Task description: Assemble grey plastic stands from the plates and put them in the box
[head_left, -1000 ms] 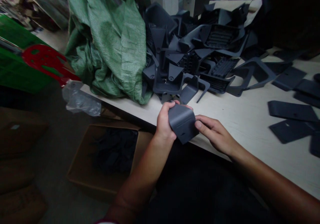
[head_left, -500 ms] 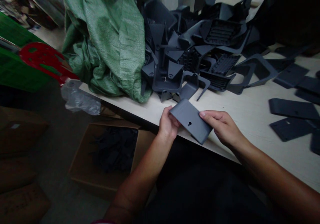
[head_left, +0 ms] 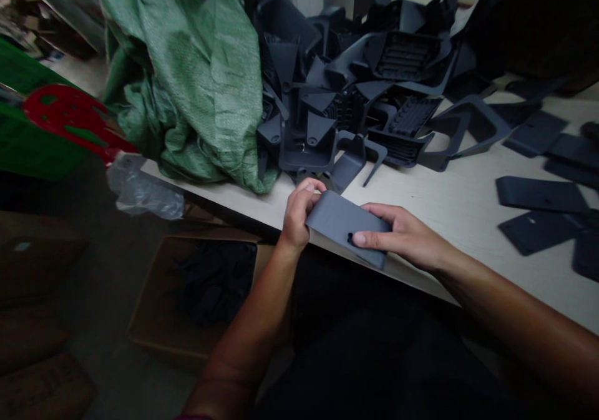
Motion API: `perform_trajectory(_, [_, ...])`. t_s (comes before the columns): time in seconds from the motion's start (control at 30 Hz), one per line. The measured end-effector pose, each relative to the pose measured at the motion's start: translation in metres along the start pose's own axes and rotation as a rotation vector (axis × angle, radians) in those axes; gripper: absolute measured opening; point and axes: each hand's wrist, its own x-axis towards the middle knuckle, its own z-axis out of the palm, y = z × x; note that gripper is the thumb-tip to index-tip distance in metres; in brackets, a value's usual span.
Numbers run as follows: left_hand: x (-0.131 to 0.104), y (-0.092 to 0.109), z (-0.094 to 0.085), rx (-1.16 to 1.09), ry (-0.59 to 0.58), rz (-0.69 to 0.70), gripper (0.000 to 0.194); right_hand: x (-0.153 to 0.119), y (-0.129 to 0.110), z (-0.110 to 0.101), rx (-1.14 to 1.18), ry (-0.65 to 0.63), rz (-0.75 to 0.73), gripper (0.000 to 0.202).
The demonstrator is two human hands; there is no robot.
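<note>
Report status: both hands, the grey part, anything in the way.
Left hand at grey part's curved end. Right hand holding opposite end, thumb by the hole. Dark pile just beyond on table.

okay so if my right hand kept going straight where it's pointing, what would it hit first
Past the grey part it grips, your right hand would probably meet your left hand, at the part's far end; depth is unclear from one view.
</note>
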Motion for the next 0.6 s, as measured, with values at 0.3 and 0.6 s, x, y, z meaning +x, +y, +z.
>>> perform_trajectory(0.3, [0.005,-0.011,0.0,0.01,-0.006,-0.045,0.039,0.008,0.003,0.001,0.03,-0.029,0.046,0.049])
perform_trajectory(0.6, [-0.012,-0.009,-0.001,0.149,0.076,0.025,0.041,0.022,0.011,-0.023,0.148,0.15,-0.059,0.043])
